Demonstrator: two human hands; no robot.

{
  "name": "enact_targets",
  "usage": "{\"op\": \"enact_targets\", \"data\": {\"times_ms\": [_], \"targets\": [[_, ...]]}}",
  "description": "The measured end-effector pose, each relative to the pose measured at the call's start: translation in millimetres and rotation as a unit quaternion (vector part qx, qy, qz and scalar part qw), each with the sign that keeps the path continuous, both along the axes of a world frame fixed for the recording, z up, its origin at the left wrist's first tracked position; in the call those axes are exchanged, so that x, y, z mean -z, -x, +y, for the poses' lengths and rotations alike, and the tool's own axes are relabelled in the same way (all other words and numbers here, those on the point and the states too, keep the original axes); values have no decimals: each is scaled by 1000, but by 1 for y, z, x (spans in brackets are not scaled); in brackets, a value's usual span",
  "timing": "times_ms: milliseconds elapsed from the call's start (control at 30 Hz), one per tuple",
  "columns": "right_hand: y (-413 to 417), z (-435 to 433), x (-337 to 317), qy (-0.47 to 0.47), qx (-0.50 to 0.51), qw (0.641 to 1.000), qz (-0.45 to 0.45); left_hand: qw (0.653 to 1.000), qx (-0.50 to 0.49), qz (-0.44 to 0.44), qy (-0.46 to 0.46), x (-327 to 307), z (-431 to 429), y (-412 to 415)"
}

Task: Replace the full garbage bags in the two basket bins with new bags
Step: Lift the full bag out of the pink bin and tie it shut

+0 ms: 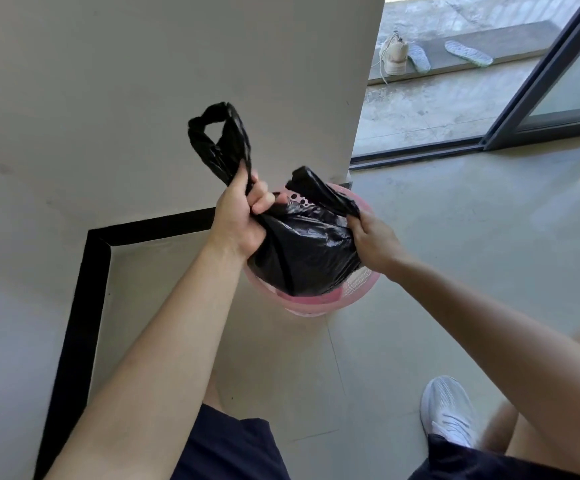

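A full black garbage bag (304, 251) bulges out of the top of a pink perforated basket bin (319, 304) that stands on the floor by a wall corner. My left hand (238, 216) grips the bag's left handle, whose loop sticks up above my fist. On the other side, my right hand (371, 239) pinches the bag's right handle, which is pulled out toward the upper left of that hand. Most of the bin is hidden behind the bag.
A grey wall (177, 98) with a black skirting strip (84, 306) rises just behind the bin. A sliding glass door frame (510, 133) lies at the right, with a shoe (394, 55) and two insoles outside. My own white shoe (449, 415) stands on the tiled floor.
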State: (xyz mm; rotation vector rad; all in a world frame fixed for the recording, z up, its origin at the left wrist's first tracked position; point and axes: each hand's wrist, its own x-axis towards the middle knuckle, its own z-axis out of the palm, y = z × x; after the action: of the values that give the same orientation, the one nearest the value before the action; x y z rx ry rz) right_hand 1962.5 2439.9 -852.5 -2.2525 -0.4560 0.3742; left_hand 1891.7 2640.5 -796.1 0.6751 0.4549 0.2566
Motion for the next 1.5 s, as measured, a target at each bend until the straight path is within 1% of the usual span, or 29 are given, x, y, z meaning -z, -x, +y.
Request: {"op": "enact_targets", "data": {"times_ms": [67,167,233,300,367,400,467,533,667,767,867,933,967,1000,1033,1067,1100,1133,1167,1200,1233,1267,1333,1400,1467,1500], "targets": [[-1,-2,2,5,15,1000,10,1000,29,8,-8,5,-1,3],[-9,-4,-5,-56,65,996,22,994,104,13,-23,16,4,13],[-12,0,-13,-110,86,990,-10,986,163,37,-30,19,3,19],[-8,6,-24,-131,45,987,-78,973,204,71,-77,21,-1,22],[-4,11,-33,-106,-27,984,-140,954,240,93,-155,22,-5,20],[-4,11,-35,-83,-61,981,-166,947,252,90,-176,22,-5,20],[-8,11,-35,-36,-113,972,-205,943,266,86,-178,26,-2,18],[-12,8,-34,-8,-156,964,-217,942,271,77,-182,29,1,18],[-15,8,-25,50,-256,935,-243,922,296,46,-246,25,0,21],[-16,7,-16,93,-291,914,-267,927,282,61,-239,20,-5,19],[-17,6,-12,105,-305,899,-296,934,263,79,-229,19,-6,16],[-20,5,-9,114,-306,904,-277,941,261,77,-199,19,-6,15],[-21,4,-7,116,-302,913,-247,945,261,77,-182,20,-7,15],[-23,3,-7,107,-292,930,-198,947,262,77,-167,20,-7,15],[-22,2,-12,85,-272,950,-125,948,262,79,-160,20,-8,15],[-23,2,-18,54,-239,969,-28,948,264,80,-159,19,-10,16],[-20,2,-29,17,-197,976,89,947,266,82,-163,18,-11,16],[-20,4,-37,-22,-156,967,202,944,270,80,-171,18,-11,16],[-21,7,-44,-60,-123,951,278,942,272,80,-178,18,-11,16],[-21,10,-51,-87,-102,941,312,940,274,80,-184,19,-11,16],[-22,13,-54,-110,-84,941,310,939,274,82,-190,19,-11,16],[-22,16,-57,-147,-63,946,283,939,274,81,-191,19,-10,15],[-24,20,-59,-230,5,955,185,943,268,80,-182,20,-10,14],[-29,19,-62,-287,73,950,103,947,265,88,-159,23,-11,13],[-31,16,-70,-337,98,933,75,954,256,95,-120,30,-11,11],[-31,14,-73,-355,95,927,81,960,243,95,-99,33,-12,10]]}}
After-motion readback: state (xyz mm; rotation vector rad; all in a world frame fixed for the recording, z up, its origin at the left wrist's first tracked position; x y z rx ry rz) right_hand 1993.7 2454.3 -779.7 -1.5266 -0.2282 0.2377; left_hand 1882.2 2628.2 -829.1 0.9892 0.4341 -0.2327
